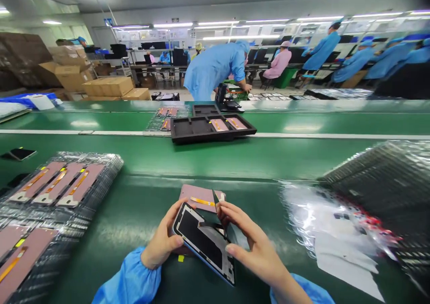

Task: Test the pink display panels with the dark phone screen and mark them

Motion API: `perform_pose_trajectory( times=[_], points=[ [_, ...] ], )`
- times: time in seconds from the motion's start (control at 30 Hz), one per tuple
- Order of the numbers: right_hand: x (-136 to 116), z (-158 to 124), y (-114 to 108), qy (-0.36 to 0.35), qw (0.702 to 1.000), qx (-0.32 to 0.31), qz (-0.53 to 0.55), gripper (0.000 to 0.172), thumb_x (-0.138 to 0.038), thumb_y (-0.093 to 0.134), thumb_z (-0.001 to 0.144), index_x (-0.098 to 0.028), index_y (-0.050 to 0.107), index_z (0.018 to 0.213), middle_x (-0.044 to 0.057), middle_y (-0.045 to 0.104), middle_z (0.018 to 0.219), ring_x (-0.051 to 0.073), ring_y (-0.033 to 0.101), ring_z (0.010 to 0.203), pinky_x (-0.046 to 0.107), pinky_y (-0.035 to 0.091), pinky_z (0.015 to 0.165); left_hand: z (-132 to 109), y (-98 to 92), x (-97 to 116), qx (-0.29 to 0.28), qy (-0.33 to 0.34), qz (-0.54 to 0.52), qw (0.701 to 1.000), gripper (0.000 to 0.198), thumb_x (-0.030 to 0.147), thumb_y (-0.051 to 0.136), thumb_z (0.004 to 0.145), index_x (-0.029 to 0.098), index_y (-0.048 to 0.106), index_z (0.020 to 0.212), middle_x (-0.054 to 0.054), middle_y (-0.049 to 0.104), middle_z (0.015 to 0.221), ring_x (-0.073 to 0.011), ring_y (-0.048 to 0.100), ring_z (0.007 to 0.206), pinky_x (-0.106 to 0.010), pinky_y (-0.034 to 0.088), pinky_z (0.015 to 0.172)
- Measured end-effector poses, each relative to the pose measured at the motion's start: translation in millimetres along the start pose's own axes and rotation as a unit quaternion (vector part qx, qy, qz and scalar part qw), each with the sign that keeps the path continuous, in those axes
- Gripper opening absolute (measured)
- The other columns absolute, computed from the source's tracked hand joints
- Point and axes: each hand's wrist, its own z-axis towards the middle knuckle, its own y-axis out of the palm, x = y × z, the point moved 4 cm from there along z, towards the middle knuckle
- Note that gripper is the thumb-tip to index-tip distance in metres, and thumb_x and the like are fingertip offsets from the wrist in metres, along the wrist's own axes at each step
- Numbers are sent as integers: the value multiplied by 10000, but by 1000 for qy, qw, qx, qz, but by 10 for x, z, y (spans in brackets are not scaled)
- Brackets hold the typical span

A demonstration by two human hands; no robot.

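Note:
My left hand [163,236] grips the upper left end of a phone housing [204,236], thumb on its edge. The housing lies tilted, its black and silver inner face up and a blue edge below. My right hand [250,241] is at the housing's right side, its thumb by the edge. Its fingers pinch a thin black strip [215,197] that stands up from the housing; its lower part is partly hidden. Behind the housing lies a pink phone screen panel [191,192] with an orange flex cable, partly covered. A small yellow tab [181,258] shows below my left hand.
Stacked clear trays [97,192] with pink panels stand at the left. A black tray [201,131] with two panels sits across the bench, beside a clear tray [156,123]. Plastic sheets and white film [336,232] lie right, by dark stacked trays [379,183]. A person [215,66] bends beyond.

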Motion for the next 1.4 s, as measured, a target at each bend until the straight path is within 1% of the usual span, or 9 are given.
perform_pose_trajectory(
  times=[0.13, 0.23, 0.33, 0.53, 0.63, 0.73, 0.93, 1.1, 1.4],
  points=[
    [-26, 12, 56, -25, 997, -38, -58, 558, -472, 671, 839, -289, 544, 1351, 116, 519, 1414, 295, 488, 1305, 446, 433, 1061, -20, 8, 12, -13, 26, -18, 999, 917, 577, 804, 625, 239, 446, 1399, -133, 524, 1369, -359, 498, 1249, -435, 391, 1056],
    [-71, 18, 105, -53, 993, -52, -95, 566, -469, 667, 848, -297, 519, 1366, 108, 524, 1410, 279, 503, 1295, 414, 463, 1040, -30, 53, -22, -33, 28, -29, 999, 887, 506, 827, 643, 260, 441, 1402, -125, 510, 1388, -340, 464, 1293, -409, 367, 1075],
    [-100, -7, 187, -73, 984, -74, -142, 591, -476, 667, 847, -277, 502, 1379, 116, 523, 1407, 274, 517, 1283, 394, 481, 1025, -36, 119, -51, -53, 27, -45, 997, 863, 449, 843, 649, 279, 444, 1396, -121, 497, 1408, -332, 449, 1313, -418, 358, 1086],
    [-85, -101, 291, -100, 964, -94, -226, 615, -444, 682, 844, -242, 482, 1389, 131, 524, 1396, 274, 543, 1254, 375, 521, 983, -27, 184, -67, -45, 18, -59, 997, 859, 390, 875, 617, 281, 479, 1372, -131, 465, 1446, -341, 451, 1316, -451, 355, 1099],
    [-81, -124, 296, -107, 961, -95, -238, 617, -436, 674, 851, -232, 471, 1397, 132, 515, 1404, 271, 536, 1261, 370, 520, 987, -32, 196, -83, -53, 12, -64, 996, 858, 363, 872, 632, 303, 462, 1383, -123, 492, 1423, -331, 448, 1322, -435, 380, 1080],
    [-85, -129, 291, -111, 959, -93, -242, 616, -441, 671, 852, -227, 474, 1395, 132, 516, 1402, 274, 536, 1261, 368, 526, 980, -42, 208, -104, -64, 7, -70, 995, 876, 340, 869, 643, 318, 432, 1402, -125, 521, 1395, -323, 487, 1291, -424, 424, 1035],
    [-96, -132, 295, -118, 955, -93, -257, 609, -453, 647, 868, -217, 462, 1398, 139, 505, 1405, 272, 529, 1264, 374, 527, 977, -41, 214, -81, -59, 14, -70, 996, 861, 351, 872, 637, 316, 454, 1388, -120, 482, 1432, -307, 519, 1257, -430, 405, 1051],
    [-113, -148, 303, -124, 950, -99, -270, 601, -466, 623, 882, -201, 459, 1396, 149, 496, 1407, 273, 521, 1268, 377, 526, 977, -39, 217, -48, -62, 15, -67, 996, 864, 360, 866, 644, 295, 445, 1396, -130, 520, 1391, -314, 520, 1258, -432, 404, 1051],
    [-124, -152, 317, -141, 945, -98, -278, 610, -450, 613, 894, -174, 444, 1411, 171, 478, 1410, 285, 506, 1274, 397, 520, 980, -54, 242, -16, -70, 14, -31, 997, 836, 368, 820, 708, 271, 395, 1421, -150, 559, 1349, -322, 504, 1282, -417, 439, 1017]
  ],
)
